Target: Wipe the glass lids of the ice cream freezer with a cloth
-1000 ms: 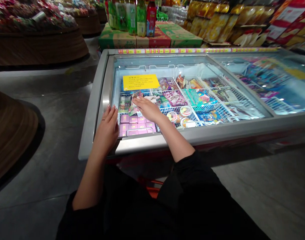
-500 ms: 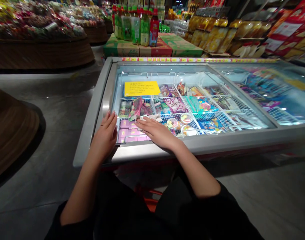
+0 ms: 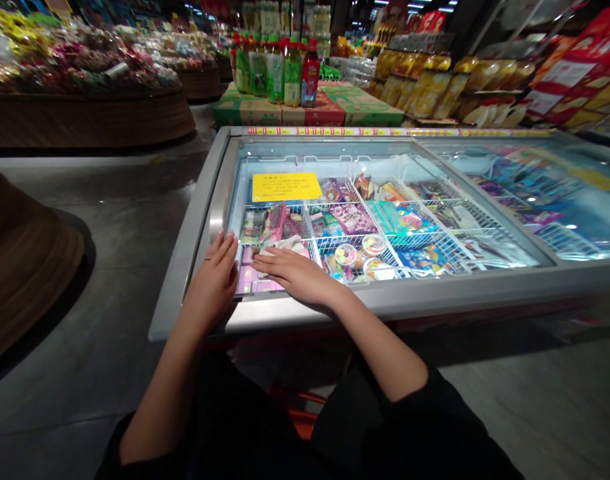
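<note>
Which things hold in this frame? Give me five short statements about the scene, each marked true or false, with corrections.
1. The right hand lies over a pale cloth on top of the freezer. True.
2. The left hand is by the freezer's left end. True.
3. The bottles stand inside the freezer. False: the bottles stand on cartons behind it.
4. Pink boxes show inside the freezer. True.
5. The notice beyond the hands is blue. False: the notice is yellow.
</note>
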A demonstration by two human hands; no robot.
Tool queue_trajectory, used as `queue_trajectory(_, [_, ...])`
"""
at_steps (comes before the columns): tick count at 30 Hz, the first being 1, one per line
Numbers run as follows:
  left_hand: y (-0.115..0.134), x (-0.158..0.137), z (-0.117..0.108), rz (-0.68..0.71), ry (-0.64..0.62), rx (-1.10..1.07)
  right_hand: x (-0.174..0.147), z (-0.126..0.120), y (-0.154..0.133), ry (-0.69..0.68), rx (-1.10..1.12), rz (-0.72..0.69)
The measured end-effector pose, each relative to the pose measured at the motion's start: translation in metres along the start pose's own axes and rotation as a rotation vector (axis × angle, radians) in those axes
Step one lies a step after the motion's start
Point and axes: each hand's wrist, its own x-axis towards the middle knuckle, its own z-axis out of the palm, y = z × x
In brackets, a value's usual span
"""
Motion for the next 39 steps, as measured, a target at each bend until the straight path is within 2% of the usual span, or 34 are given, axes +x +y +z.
queue_trajectory(3, [0.002, 0.001, 0.000, -0.009, 0.000, 0.004, -0.011, -0.014, 0.027, 0.025, -0.014, 0.055])
queue_trajectory(5, [0.002, 0.001, 0.001, -0.014, 0.013, 0.014, -0.003, -0.027, 0.053, 0.050, -0.047, 0.147])
queue_trajectory(9, [0.003, 0.002, 0.003, -0.015, 0.042, 0.047, 0.041, -0.046, 0.093, 0.194, -0.117, 0.386])
queue_trajectory(12, [0.004, 0.002, 0.003, -0.012, 0.044, 0.072, 0.076, -0.041, 0.094, 0.236, -0.146, 0.453])
queue_trajectory(14, [0.005, 0.001, 0.002, -0.011, 0.029, 0.089, 0.089, -0.031, 0.081, 0.218, -0.147, 0.408])
queue_trajectory(16, [0.006, 0.001, 0.001, -0.015, 0.016, 0.098, 0.090, -0.018, 0.063, 0.172, -0.134, 0.306])
queue_trajectory(20, [0.011, 0.001, -0.002, -0.033, 0.003, 0.089, 0.047, -0.006, 0.036, 0.082, -0.033, 0.082])
queue_trajectory(23, [0.015, 0.002, -0.005, -0.046, -0.009, 0.072, 0.000, -0.017, 0.043, 0.038, 0.050, 0.043])
queue_trajectory(26, [0.017, 0.004, -0.006, -0.052, -0.015, 0.070, -0.022, -0.035, 0.072, 0.084, 0.036, 0.152])
queue_trajectory(29, [0.018, 0.006, -0.005, -0.060, -0.014, 0.081, -0.006, -0.046, 0.100, 0.151, -0.006, 0.285])
queue_trajectory(32, [0.016, 0.005, -0.003, -0.064, 0.000, 0.090, 0.030, -0.039, 0.101, 0.174, -0.042, 0.328])
queue_trajectory(34, [0.015, 0.004, -0.003, -0.063, 0.013, 0.093, 0.048, -0.028, 0.083, 0.138, -0.040, 0.261])
queue_trajectory(36, [0.014, 0.002, -0.003, -0.059, 0.020, 0.090, 0.051, -0.015, 0.057, 0.085, -0.012, 0.147])
queue_trajectory(39, [0.016, 0.001, -0.005, -0.050, 0.020, 0.082, 0.023, -0.007, 0.023, 0.016, 0.057, 0.022])
